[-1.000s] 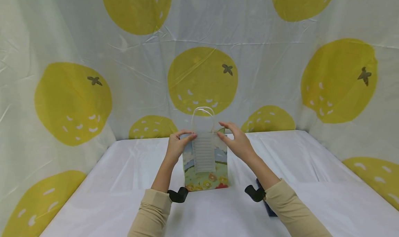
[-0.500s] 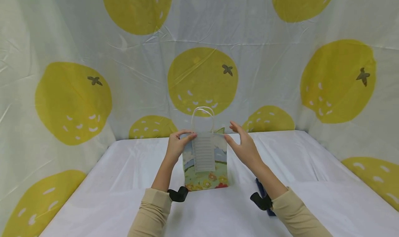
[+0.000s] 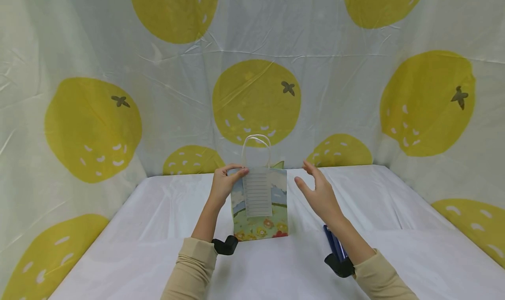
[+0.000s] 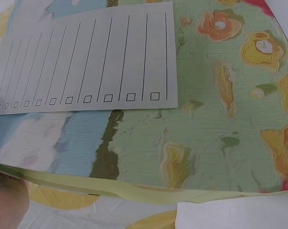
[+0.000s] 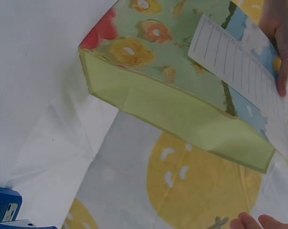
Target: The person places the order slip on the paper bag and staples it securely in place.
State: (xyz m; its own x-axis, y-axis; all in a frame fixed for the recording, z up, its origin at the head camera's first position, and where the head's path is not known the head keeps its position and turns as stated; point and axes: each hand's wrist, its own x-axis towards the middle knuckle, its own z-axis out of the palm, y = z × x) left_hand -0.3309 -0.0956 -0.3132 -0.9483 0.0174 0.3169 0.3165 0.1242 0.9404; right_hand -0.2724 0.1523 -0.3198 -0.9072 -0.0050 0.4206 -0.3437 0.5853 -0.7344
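Observation:
A paper gift bag [image 3: 260, 227] with a painted meadow, flowers and sky stands upright on the table, its white loop handles [image 3: 257, 136] raised. A lined paper checklist [image 3: 258, 194] with small checkboxes lies against its front, top end at the bag's upper edge. My left hand [image 3: 222, 186] pinches the paper and bag rim at the upper left corner, thumb in front. To the right of the bag, my right hand [image 3: 321, 197] hangs in the air, thumb and fingers apart and holding nothing. The right wrist view shows the bag's pale green side [image 5: 172, 119].
A dark blue elongated object [image 3: 334, 243] lies on the white-covered table [image 3: 394, 265], partly behind the right wrist's black camera mount [image 3: 339, 265]. A white curtain [image 3: 335, 94] printed with yellow lemons stands behind and at both sides.
My right hand has left the bag's upper right edge and moved right and slightly toward me, uncovering more of the blue object. My left hand keeps its pinch; the bag stays in place.

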